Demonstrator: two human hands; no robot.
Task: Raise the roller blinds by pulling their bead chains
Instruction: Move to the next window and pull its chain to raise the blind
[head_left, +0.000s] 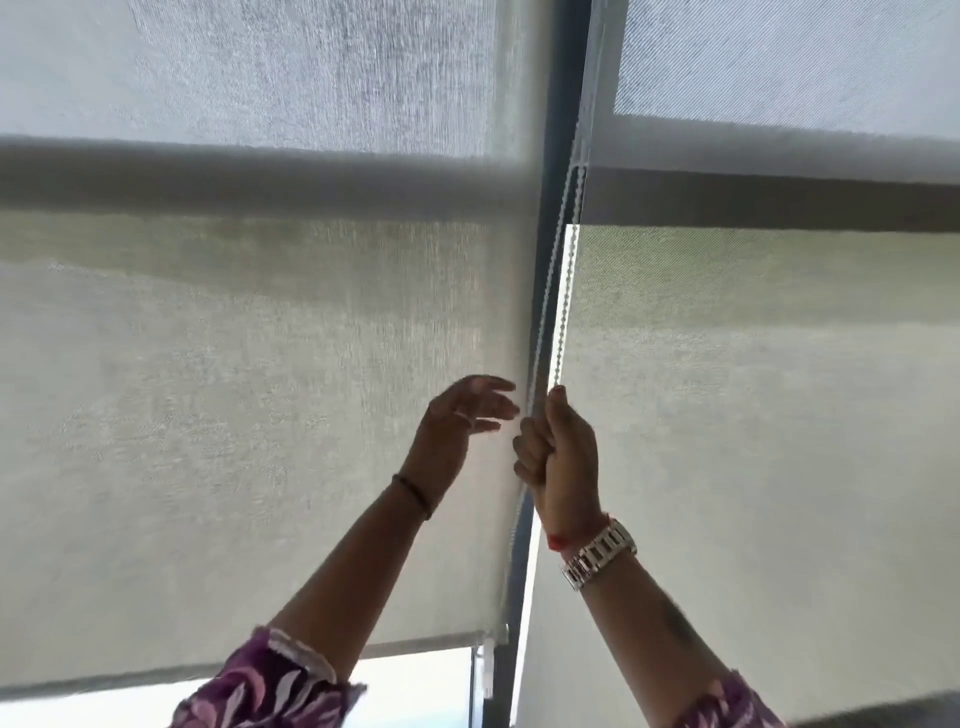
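Overhead, right hand (558, 452) fisted around bead chain (563, 291), left hand (460, 421) open.

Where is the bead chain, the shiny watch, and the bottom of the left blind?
bead chain (551, 291): head view, on the beaded strand above the fist.
watch (598, 555): head view, on the metal band around the right wrist.
left blind (415, 648): head view, on its bottom bar above the bright window gap.

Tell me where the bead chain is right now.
In the head view, the bead chain hangs just right of centre, along the dark window post between the two blinds, its lower part gripped in the right hand.
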